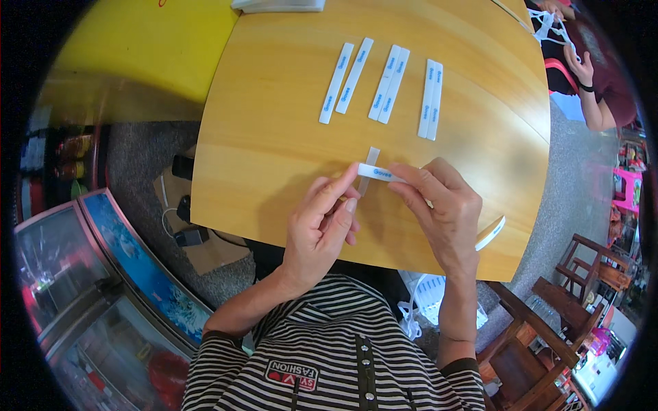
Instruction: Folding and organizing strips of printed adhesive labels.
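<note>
A short, narrow white strip with blue print (375,172) is held level above the wooden table, between my two hands. My right hand (442,202) pinches its right end between thumb and fingers. The fingers of my left hand (319,226) are curled, with the index fingertip against the strip's left end and the thumb lower down. Under the held strip lies a pale translucent strip (373,156), partly covered by it. Beyond my hands, several long white strips lie in pairs, a left pair (345,82), a middle pair (389,84) and a right pair (430,99).
Beside my right wrist, a curved white strip (491,233) lies near the edge of the table (267,137). A yellow surface (151,55) adjoins at far left. Glass-topped freezers (103,274) stand left, wooden stools (528,342) right. Another person's hand (581,68) shows at far right.
</note>
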{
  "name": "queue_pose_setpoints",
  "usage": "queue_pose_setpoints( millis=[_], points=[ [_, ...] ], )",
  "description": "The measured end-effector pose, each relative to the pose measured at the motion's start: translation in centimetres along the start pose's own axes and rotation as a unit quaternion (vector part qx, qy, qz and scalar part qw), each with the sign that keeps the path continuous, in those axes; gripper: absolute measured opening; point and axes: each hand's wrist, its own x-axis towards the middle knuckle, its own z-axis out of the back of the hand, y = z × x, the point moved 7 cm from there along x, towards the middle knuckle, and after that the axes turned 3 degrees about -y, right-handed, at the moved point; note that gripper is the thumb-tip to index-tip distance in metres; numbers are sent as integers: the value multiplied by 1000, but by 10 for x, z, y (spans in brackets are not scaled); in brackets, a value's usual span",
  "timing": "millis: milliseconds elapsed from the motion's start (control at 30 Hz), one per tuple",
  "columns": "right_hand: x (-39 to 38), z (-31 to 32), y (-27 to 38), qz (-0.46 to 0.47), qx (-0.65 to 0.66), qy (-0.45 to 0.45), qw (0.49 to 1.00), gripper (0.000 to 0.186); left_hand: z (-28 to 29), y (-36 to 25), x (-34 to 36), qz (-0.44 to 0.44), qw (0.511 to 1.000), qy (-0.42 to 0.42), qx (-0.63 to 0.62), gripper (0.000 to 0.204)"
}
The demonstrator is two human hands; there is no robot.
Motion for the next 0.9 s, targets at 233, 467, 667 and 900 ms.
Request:
queue_pose_setpoints(
  millis=[233,467,667,900],
  points=[
    [0,0,2,6,-23,4,1000,19,9,-6,11,-27,999,-3,44,44],
    [-2,1,2,13,-31,-16,999,18,-3,-33,35,-164,961,21,222,38],
    [-2,5,10,36,-48,-28,998,27,-10,-27,36,-241,938,4,249,29],
    [-13,15,-10,4,-17,-43,999,25,-12,-31,36,-233,936,4,264,24]
  ],
)
